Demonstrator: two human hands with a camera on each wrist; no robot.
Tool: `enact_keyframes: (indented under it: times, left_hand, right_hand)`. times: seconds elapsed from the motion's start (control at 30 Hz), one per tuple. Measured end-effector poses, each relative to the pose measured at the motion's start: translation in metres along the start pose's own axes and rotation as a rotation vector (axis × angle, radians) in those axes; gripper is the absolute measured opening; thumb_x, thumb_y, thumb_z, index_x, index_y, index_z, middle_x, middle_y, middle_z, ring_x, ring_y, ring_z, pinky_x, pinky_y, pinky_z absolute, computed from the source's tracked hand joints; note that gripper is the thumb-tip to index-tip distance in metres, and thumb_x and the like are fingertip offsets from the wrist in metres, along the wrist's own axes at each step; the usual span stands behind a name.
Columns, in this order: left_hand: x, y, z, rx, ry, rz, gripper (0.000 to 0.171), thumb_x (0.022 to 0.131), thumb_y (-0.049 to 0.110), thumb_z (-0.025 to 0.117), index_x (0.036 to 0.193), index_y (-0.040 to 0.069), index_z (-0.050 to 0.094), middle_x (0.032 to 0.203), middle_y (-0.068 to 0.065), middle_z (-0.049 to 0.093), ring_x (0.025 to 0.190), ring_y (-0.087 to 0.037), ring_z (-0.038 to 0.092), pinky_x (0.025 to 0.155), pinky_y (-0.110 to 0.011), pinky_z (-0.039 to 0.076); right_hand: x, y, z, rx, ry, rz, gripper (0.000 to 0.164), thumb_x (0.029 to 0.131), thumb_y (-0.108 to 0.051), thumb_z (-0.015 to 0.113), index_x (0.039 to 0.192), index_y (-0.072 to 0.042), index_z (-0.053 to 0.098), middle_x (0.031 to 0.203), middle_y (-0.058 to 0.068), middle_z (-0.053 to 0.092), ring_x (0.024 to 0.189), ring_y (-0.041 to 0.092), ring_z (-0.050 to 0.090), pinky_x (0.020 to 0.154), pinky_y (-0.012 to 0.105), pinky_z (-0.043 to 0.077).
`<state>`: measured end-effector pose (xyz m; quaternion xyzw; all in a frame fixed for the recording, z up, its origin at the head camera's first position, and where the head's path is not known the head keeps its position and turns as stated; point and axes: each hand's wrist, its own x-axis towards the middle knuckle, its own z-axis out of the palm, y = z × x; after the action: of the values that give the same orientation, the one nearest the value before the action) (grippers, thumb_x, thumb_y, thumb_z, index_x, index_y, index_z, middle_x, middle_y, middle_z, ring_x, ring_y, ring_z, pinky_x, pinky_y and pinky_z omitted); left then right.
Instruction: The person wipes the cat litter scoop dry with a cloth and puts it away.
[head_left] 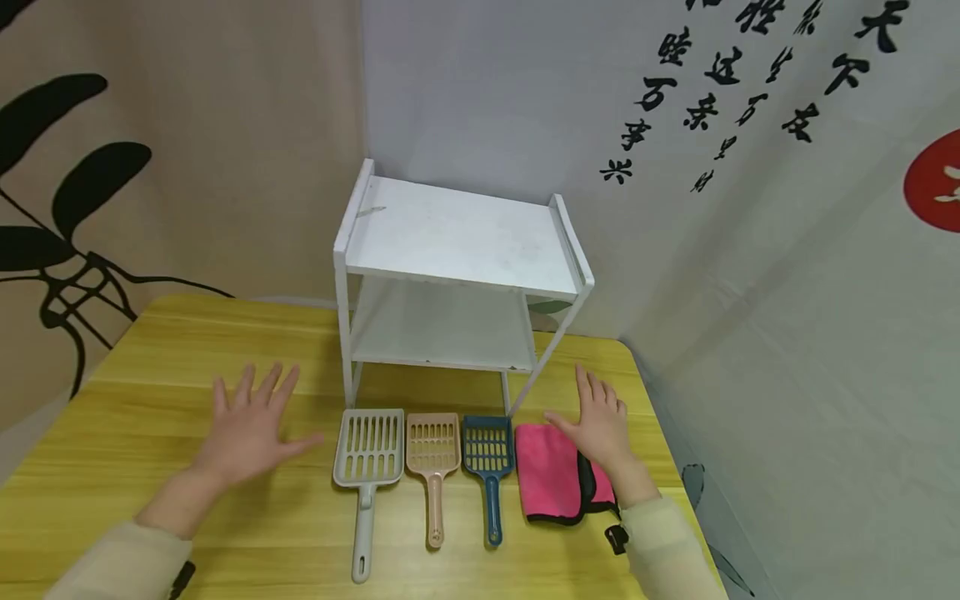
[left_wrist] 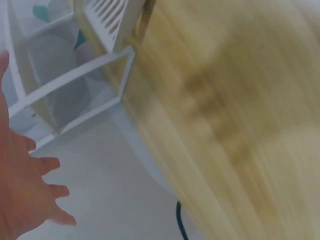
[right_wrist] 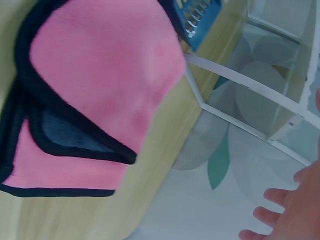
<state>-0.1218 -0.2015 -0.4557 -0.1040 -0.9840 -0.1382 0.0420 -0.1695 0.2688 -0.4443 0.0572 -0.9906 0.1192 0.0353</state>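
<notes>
In the head view my left hand [head_left: 243, 433] spreads its fingers over the table, left of a grey slotted litter scoop [head_left: 369, 448]. A beige litter scoop [head_left: 433, 442] and a dark blue litter scoop [head_left: 488, 446] lie beside it in a row, handles toward me. My right hand [head_left: 600, 421], fingers extended, is over the right end of a folded pink cloth [head_left: 547, 471] with black edging. Neither hand holds anything. The right wrist view shows the pink cloth [right_wrist: 105, 60] close up, its corner folded over a dark patch.
Behind the scoops stands a white two-tier shelf [head_left: 457, 237] with bare boards. The wood-grain table [head_left: 285, 533] ends at the right near my right arm. Fabric with black lettering [head_left: 723, 67] hangs behind, and a leaf-patterned curtain [head_left: 247, 125] hangs at left.
</notes>
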Motion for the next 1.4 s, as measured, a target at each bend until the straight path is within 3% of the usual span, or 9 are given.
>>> enact_keyframes:
  times: [0.17,0.33,0.4,0.5,0.6,0.8,1.2,1.4]
  left_hand:
    - [-0.003,0.002,0.016,0.008,-0.008,-0.009,0.108,0.073,0.070,0.060,0.147,0.002,0.021,0.144,-0.031,0.029,0.129,-0.058,0.021,0.100,-0.076,0.004]
    - [-0.013,0.009,0.037,0.048,0.016,-0.041,0.106,0.065,0.068,0.068,0.139,-0.001,0.036,0.133,-0.030,0.045,0.120,-0.054,0.038,0.094,-0.070,0.027]
    - [-0.018,0.012,0.048,0.073,0.008,-0.056,0.108,0.063,0.071,0.067,0.137,-0.002,0.039,0.130,-0.030,0.048,0.117,-0.053,0.041,0.091,-0.069,0.031]
    - [-0.026,0.015,0.063,0.108,-0.006,-0.069,0.112,0.060,0.077,0.063,0.136,-0.003,0.042,0.130,-0.031,0.047,0.119,-0.055,0.039,0.092,-0.072,0.028]
    - [-0.033,0.017,0.078,0.116,-0.033,-0.085,0.115,0.060,0.081,0.059,0.137,-0.003,0.040,0.137,-0.032,0.040,0.126,-0.058,0.030,0.097,-0.076,0.016]
    - [-0.044,0.026,0.097,0.058,-0.069,-0.110,0.117,0.060,0.081,0.058,0.137,-0.004,0.040,0.143,-0.034,0.028,0.130,-0.061,0.017,0.099,-0.076,0.001]
    - [-0.057,0.056,0.112,0.021,-0.176,-0.161,0.113,0.063,0.082,0.055,0.132,-0.009,0.046,0.143,-0.036,0.027,0.131,-0.060,0.016,0.097,-0.078,0.005]
    - [-0.059,0.067,0.112,-0.093,-0.256,-0.222,0.104,0.071,0.068,0.063,0.133,-0.013,0.041,0.142,-0.041,0.022,0.131,-0.061,0.010,0.095,-0.079,0.004]
  right_hand:
    - [-0.005,0.005,0.012,-0.042,-0.004,0.003,0.098,0.078,-0.058,0.064,0.150,-0.008,0.018,0.146,0.021,0.033,0.130,0.044,0.033,0.099,0.063,0.030]
    - [-0.010,0.013,0.033,-0.063,0.003,0.008,0.097,0.076,-0.057,0.067,0.148,-0.007,0.024,0.141,0.021,0.040,0.126,0.043,0.037,0.096,0.061,0.034]
    - [-0.013,0.016,0.041,-0.076,0.022,0.001,0.097,0.076,-0.058,0.066,0.148,-0.008,0.026,0.138,0.021,0.044,0.124,0.043,0.039,0.096,0.061,0.033]
    - [-0.016,0.018,0.053,-0.112,0.036,-0.002,0.095,0.075,-0.061,0.065,0.146,-0.008,0.029,0.133,0.020,0.049,0.122,0.042,0.041,0.098,0.063,0.029]
    - [-0.019,0.018,0.065,-0.140,0.011,0.016,0.095,0.075,-0.061,0.065,0.146,-0.009,0.031,0.132,0.018,0.051,0.124,0.041,0.040,0.102,0.067,0.021]
    - [-0.022,0.020,0.089,-0.172,-0.065,0.028,0.093,0.076,-0.063,0.063,0.145,-0.010,0.032,0.134,0.016,0.050,0.129,0.042,0.036,0.104,0.070,0.015]
    - [-0.027,0.006,0.103,-0.214,-0.129,0.001,0.085,0.076,-0.064,0.061,0.135,-0.005,0.048,0.133,0.017,0.051,0.127,0.039,0.041,0.103,0.069,0.018]
    - [-0.026,0.002,0.105,-0.219,-0.129,0.008,0.074,0.079,-0.056,0.062,0.129,-0.002,0.054,0.128,0.018,0.056,0.122,0.035,0.049,0.107,0.064,0.021]
